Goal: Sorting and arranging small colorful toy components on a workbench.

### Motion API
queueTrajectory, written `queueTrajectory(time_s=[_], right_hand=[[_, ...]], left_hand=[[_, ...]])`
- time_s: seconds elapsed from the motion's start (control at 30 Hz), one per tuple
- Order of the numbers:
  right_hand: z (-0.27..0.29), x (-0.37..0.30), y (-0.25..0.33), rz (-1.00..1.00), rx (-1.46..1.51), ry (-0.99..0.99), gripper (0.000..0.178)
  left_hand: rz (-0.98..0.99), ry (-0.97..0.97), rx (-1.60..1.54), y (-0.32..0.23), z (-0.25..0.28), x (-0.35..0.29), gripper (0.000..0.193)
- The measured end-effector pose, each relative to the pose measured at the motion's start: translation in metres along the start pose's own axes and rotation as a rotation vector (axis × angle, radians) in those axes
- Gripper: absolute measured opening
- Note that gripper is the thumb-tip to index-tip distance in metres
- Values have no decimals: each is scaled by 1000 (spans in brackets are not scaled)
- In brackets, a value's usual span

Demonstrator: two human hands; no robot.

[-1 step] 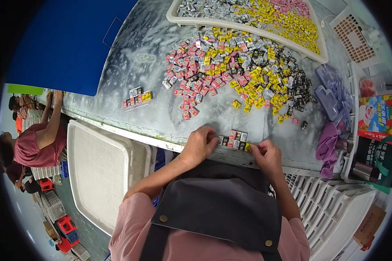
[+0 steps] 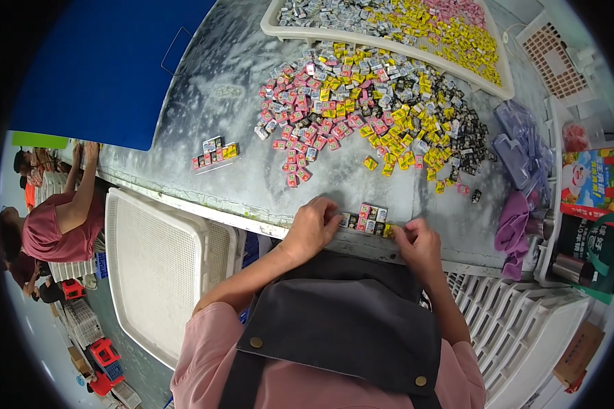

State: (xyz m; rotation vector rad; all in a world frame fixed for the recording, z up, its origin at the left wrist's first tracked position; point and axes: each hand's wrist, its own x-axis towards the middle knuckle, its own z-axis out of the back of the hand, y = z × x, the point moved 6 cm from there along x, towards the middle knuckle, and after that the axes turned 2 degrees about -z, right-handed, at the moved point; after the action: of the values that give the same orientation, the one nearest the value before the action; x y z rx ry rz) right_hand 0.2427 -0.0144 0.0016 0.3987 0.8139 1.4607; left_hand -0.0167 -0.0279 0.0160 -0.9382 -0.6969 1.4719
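A short block of small printed boxes (image 2: 366, 219), in pink, black, white and yellow, lies at the table's front edge in front of me. At its left end my left hand (image 2: 310, 228) has its fingertips pressed together against the last box. My right hand (image 2: 419, 247) pinches the yellow box at the opposite end, so the row is held between both hands. Beyond it spreads a large loose heap of like boxes (image 2: 341, 109). A smaller arranged group (image 2: 215, 153) lies farther left beside a thin white stick (image 2: 218, 165).
A white tray (image 2: 389, 42) of more boxes stands behind the heap. A purple cloth (image 2: 513, 228) and clear plastic pieces (image 2: 515, 150) lie on the right, beside a bin with packages. Below the table edge are white trays (image 2: 153, 266). Another person (image 2: 61, 228) works at far left.
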Motion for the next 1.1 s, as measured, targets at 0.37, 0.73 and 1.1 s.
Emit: queueTrajectory(time_s=[0.37, 0.73, 1.1], right_hand=[[-1, 0, 15, 12, -151, 41, 39], [2, 2, 7, -21, -118, 109, 37], [6, 0, -6, 13, 180, 115, 16]], left_hand=[[-566, 139, 201, -53, -74, -3, 27], [-491, 159, 285, -47, -85, 0, 23], [-405, 272, 171, -49, -75, 6, 21]])
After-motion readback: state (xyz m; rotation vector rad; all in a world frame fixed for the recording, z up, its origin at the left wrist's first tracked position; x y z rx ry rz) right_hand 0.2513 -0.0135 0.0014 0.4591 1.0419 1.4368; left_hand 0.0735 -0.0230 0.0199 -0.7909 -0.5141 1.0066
